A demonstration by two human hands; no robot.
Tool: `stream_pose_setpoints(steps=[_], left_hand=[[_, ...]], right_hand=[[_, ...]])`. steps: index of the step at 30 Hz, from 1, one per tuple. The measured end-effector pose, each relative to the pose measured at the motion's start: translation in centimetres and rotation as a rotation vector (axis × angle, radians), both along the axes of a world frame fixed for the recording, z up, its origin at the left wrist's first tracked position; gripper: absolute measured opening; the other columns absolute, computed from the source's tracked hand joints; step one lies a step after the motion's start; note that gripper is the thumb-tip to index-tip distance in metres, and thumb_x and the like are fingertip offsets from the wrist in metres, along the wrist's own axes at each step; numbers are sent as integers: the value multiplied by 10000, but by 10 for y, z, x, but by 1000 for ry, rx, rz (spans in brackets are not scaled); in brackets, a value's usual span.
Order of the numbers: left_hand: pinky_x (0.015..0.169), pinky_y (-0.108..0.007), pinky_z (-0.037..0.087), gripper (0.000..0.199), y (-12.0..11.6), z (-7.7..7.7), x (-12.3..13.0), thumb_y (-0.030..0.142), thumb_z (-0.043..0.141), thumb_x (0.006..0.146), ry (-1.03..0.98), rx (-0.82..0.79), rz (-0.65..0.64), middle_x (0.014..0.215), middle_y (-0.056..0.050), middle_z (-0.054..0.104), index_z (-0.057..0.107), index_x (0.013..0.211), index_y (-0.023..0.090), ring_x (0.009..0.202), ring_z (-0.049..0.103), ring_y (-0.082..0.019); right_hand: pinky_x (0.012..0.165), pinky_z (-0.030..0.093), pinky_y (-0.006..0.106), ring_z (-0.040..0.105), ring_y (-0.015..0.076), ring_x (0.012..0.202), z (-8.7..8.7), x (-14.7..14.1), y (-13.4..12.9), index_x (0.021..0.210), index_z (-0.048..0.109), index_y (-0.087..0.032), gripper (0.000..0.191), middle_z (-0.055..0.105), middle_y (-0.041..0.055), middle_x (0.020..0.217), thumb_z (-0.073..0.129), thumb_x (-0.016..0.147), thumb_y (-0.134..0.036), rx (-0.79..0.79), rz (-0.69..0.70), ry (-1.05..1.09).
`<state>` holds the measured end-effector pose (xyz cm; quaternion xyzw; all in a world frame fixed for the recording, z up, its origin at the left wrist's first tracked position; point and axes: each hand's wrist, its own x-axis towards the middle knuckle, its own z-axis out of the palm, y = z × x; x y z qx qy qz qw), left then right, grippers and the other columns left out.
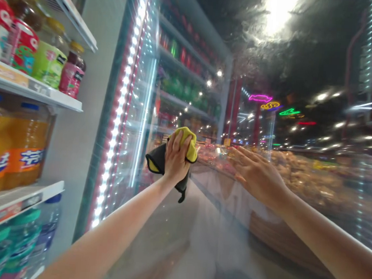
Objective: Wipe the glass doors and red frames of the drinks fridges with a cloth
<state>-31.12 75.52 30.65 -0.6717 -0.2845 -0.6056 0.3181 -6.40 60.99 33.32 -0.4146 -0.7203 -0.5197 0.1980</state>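
In the head view, my left hand point(176, 156) presses a yellow and dark grey cleaning cloth point(155, 159) against the glass door point(199, 225). The fingers are bent over the bunched cloth, and a dark corner of it hangs below the wrist. My right hand point(254, 172) is to the right, fingers stretched out and holding nothing. It is slightly blurred, and whether it touches the glass I cannot tell. Smeary streaks point(244, 41) show on the upper part of the pane.
At left, refrigerator shelves point(33, 86) hold juice bottles point(52, 53), orange soda bottles point(26, 145) and teal-capped bottles point(23, 234). A bright LED strip point(121, 109) runs along the door side. Through the glass are blurred reflections, neon signs point(260, 98) and piled goods point(298, 173).
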Motion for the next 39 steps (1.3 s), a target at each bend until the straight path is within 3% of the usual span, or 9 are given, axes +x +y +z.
stream_pose_setpoints(steps=[4, 7, 12, 15, 20, 23, 28, 34, 39], left_hand=[[1262, -548, 238, 522, -10, 32, 49, 315, 499, 989, -115, 34, -1, 1642, -104, 370, 478, 1504, 234, 1556, 234, -321], [1269, -542, 221, 548, -20, 9, 63, 314, 531, 975, 73, 57, -28, 1654, -82, 355, 467, 1516, 258, 1565, 211, -319], [1267, -541, 220, 556, -21, -34, 30, 282, 521, 974, 286, 2, -65, 1652, -57, 362, 452, 1525, 307, 1567, 211, -304], [1268, -558, 214, 558, -19, -12, 34, 301, 517, 978, 52, -48, -48, 1665, -86, 325, 445, 1531, 272, 1571, 191, -314], [1285, -559, 164, 574, -35, 34, 102, 269, 532, 970, -58, 1, -38, 1684, -77, 288, 438, 1536, 266, 1587, 131, -313], [1287, -548, 164, 598, -47, 15, 118, 283, 546, 970, 165, 54, -70, 1683, -61, 299, 411, 1553, 295, 1587, 143, -308], [1290, -525, 170, 597, -44, -32, 85, 285, 544, 971, 438, 56, -95, 1663, -43, 351, 410, 1551, 328, 1575, 203, -291], [1268, -604, 180, 598, -48, 14, 134, 290, 550, 955, -24, -3, -72, 1687, -90, 283, 434, 1541, 271, 1574, 179, -350], [1294, -554, 125, 645, -65, 12, 176, 247, 563, 941, 281, 42, -128, 1690, -49, 287, 393, 1561, 298, 1589, 138, -304]], right_hand=[[1152, 486, 482, 469, 309, 1446, -2, 13, 6, 1343, 657, -165, 457, 493, 132, 1558, 699, 888, -154, 0, 53, 2], [1145, 496, 446, 471, 292, 1446, -1, 20, 6, 1346, 653, -165, 470, 501, 124, 1552, 724, 882, -170, -21, 76, 1], [1032, 570, 472, 577, 305, 1351, -8, 35, -19, 1240, 710, -160, 332, 580, 105, 1479, 675, 910, -147, 85, -55, 38], [960, 593, 479, 591, 320, 1333, -14, 46, -28, 1235, 713, -174, 319, 590, 101, 1463, 662, 920, -155, 148, -111, 80], [1023, 555, 485, 571, 307, 1356, -15, 56, -19, 1272, 697, -204, 355, 558, 85, 1496, 662, 921, -163, 121, -76, 111], [1090, 523, 478, 517, 291, 1408, -18, 67, -19, 1340, 656, -197, 427, 512, 98, 1537, 655, 916, -144, 68, -31, 115], [1107, 523, 495, 523, 289, 1403, -30, 96, -38, 1328, 669, -235, 418, 531, 77, 1520, 621, 927, -128, 46, -84, 132], [1118, 510, 541, 473, 312, 1437, -35, 110, -42, 1352, 651, -245, 459, 496, 64, 1550, 646, 911, -118, 2, -134, 182], [1161, 452, 573, 402, 317, 1481, -34, 125, -41, 1428, 582, -220, 551, 432, 99, 1595, 646, 898, -85, -61, -79, 176]])
